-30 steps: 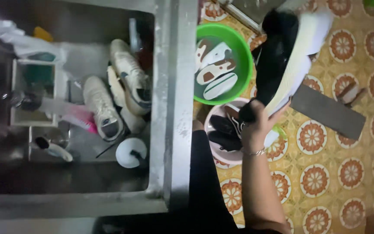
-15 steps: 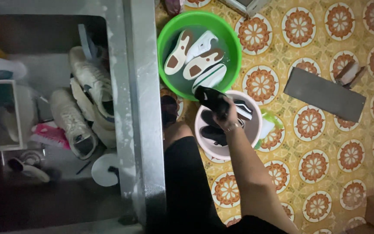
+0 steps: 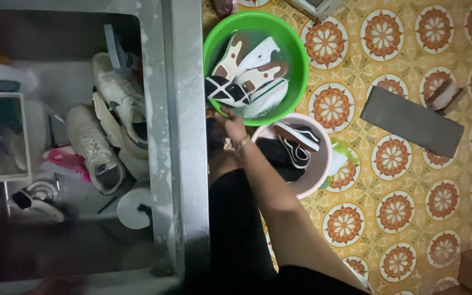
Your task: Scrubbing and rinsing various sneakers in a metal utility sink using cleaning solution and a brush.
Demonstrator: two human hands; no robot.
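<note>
1. The right hand (image 3: 235, 127) reaches down from the lower middle of the view to the near rim of the green basin (image 3: 299, 65), which stands on the tiled floor (image 3: 411, 218) with its orange flower pattern.
2. Its grip sits at the edge of a black sneaker with white crossing stripes (image 3: 226, 92) that lies in the basin at the side nearest the metal sink; whether the fingers are clenched on the shoe or only touching it cannot be told, since the hand is small and partly in shadow.
3. A bracelet (image 3: 242, 143) circles the wrist of that hand.
4. The green basin also holds water and several pale shoes: a brown-and-white sneaker (image 3: 230, 54), a white sneaker (image 3: 260, 53) and a white shoe with a green edge (image 3: 269, 97), packed close together and touching.
5. Just beside the green basin, touching its rim, stands a pink basin (image 3: 323, 169) with black sneakers with white stripes (image 3: 296, 143) piled in it.
6. The forearm crosses over the near side of the pink basin.
7. To the left, the steel sink (image 3: 178, 136) holds two worn white sneakers (image 3: 117, 98) and a pink brush (image 3: 64, 163).
8. A dark grey rectangular mat (image 3: 411, 121) lies on the floor, well apart from the basins.
9. The left hand is not in view.
</note>
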